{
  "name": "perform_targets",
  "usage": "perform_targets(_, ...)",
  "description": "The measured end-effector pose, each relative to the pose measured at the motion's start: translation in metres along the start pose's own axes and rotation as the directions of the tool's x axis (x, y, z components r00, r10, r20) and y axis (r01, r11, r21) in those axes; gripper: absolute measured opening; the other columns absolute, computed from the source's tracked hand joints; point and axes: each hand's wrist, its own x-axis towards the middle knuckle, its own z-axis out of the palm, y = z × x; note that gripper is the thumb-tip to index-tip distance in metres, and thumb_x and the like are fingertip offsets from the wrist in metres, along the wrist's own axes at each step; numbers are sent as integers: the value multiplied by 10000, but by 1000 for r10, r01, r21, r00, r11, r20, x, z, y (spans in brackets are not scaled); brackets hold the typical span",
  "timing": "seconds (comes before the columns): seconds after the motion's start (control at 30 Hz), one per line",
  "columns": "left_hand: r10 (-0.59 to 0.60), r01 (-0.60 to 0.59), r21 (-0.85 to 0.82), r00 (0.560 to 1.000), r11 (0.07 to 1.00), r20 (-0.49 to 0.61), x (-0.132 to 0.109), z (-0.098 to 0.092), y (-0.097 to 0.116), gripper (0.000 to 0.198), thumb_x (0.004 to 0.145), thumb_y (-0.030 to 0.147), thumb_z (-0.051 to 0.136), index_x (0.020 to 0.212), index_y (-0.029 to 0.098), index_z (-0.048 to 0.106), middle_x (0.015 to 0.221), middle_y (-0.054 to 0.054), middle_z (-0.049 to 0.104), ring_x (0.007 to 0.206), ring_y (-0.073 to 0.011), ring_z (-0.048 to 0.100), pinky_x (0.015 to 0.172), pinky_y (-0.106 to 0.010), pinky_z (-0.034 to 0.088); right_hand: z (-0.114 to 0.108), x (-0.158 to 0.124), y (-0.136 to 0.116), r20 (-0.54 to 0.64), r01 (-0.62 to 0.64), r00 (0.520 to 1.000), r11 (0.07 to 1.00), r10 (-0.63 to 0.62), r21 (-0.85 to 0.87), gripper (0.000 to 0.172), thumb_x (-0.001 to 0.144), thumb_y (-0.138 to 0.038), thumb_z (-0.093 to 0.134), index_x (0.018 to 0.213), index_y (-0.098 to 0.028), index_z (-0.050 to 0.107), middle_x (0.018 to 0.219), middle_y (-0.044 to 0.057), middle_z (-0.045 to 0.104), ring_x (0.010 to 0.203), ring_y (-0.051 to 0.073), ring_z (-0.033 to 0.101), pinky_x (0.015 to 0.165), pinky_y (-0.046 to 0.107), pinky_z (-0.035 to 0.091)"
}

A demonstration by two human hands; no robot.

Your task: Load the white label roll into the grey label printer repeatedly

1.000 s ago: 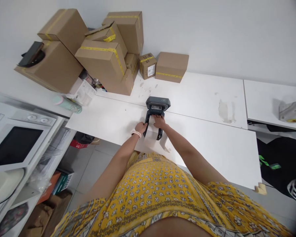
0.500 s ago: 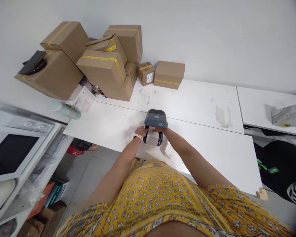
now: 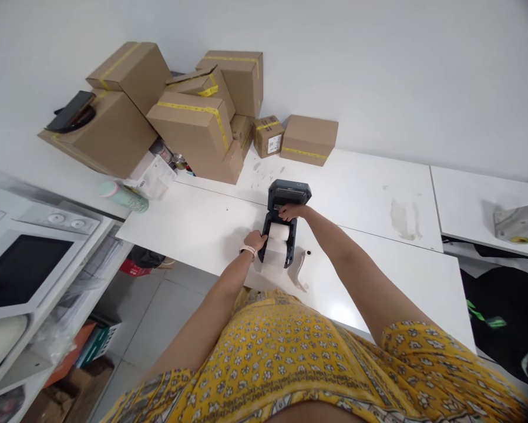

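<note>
Printer: lid swung back up — paper roll exposed, reachable, mid-frame.
Left hand grips its side — right hand, hold unclear.

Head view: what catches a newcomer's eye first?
The yellow flowered garment fills the bottom centre. Mid-picture on the white table sits a dark device, lid raised, white roll inside, left hand at its side, right hand by the lid. Taped cardboard boxes pile up at upper left.
</note>
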Motion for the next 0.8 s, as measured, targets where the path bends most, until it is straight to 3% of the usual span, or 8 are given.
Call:
perform_targets(0.13, 1, -1, -26, 1000, 1000, 9, 1, -1, -2, 387, 947, 507, 538, 998, 165, 713, 1134, -160, 752, 1080, -295, 708, 796, -326, 516, -12, -2, -5, 159, -98, 982, 995, 97, 0, 425, 877, -531, 690, 1136, -194, 663, 1027, 140, 791, 949, 281, 767, 863, 477, 577)
perform_targets(0.27, -5, 5, -27, 1000, 1000, 13, 4, 0, -3, 380, 943, 515, 551, 975, 172, 712, 1107, -156, 756, 1066, -300, 709, 787, -329, 511, -16, -4, -10, 196, -104, 974, 993, 114, -61, 384, 923, -511, 615, 1117, -184, 665, 1059, 130, 785, 981, 266, 755, 860, 422, 567)
perform_targets(0.4, 8, -7, -26, 1000, 1000, 14, 7, 3, -5, 390, 948, 526, 546, 965, 173, 710, 1098, -159, 754, 1061, -302, 710, 790, -331, 511, 5, -10, -18, 131, -48, 989, 980, 74, -192, 429, 824, -530, 726, 1076, -184, 699, 1146, 129, 761, 1129, 335, 697, 954, 411, 529)
perform_targets(0.5, -6, 7, -23, 1000, 1000, 11, 10, 5, -6, 381, 945, 523, 554, 984, 177, 708, 1106, -154, 753, 1069, -299, 711, 798, -323, 511, 42, -19, -24, 38, -17, 999, 953, 30, -303, 648, 653, -438, 886, 1209, -194, 657, 1332, 150, 677, 1318, 414, 562, 1108, 462, 422)
perform_targets(0.57, -22, 22, -17, 1000, 1000, 7, 10, 6, -6, 379, 939, 524, 562, 996, 180, 710, 1118, -157, 752, 1082, -301, 708, 806, -323, 510, 65, -24, -27, -27, -22, 1000, 938, 14, -345, 797, 645, -382, 890, 1342, -170, 568, 1430, 195, 595, 1377, 432, 498, 1154, 501, 365)
perform_targets(0.63, -28, 28, -11, 1000, 1000, 1, 10, 6, -5, 385, 938, 525, 556, 1002, 181, 716, 1126, -164, 751, 1089, -307, 707, 806, -331, 512, 80, -27, -29, -75, -29, 997, 935, 3, -353, 844, 694, -366, 846, 1422, -138, 486, 1473, 233, 539, 1385, 428, 489, 1136, 512, 385)
perform_targets(0.7, -32, 32, -9, 999, 999, -3, 8, 5, -4, 377, 939, 516, 550, 1011, 189, 722, 1129, -164, 751, 1092, -309, 707, 798, -333, 514, 83, -31, -32, -87, -16, 996, 941, -14, -338, 859, 702, -364, 827, 1443, -127, 463, 1465, 238, 542, 1360, 421, 515, 1096, 500, 434)
perform_targets(0.8, -33, 33, -14, 999, 999, -4, 6, 5, -4, 363, 941, 504, 546, 1039, 201, 720, 1129, -152, 751, 1089, -303, 709, 792, -331, 517, 66, -49, -32, -55, 58, 996, 961, -76, -272, 894, 665, -376, 838, 1455, -175, 470, 1454, 178, 575, 1318, 379, 562, 1074, 450, 468)
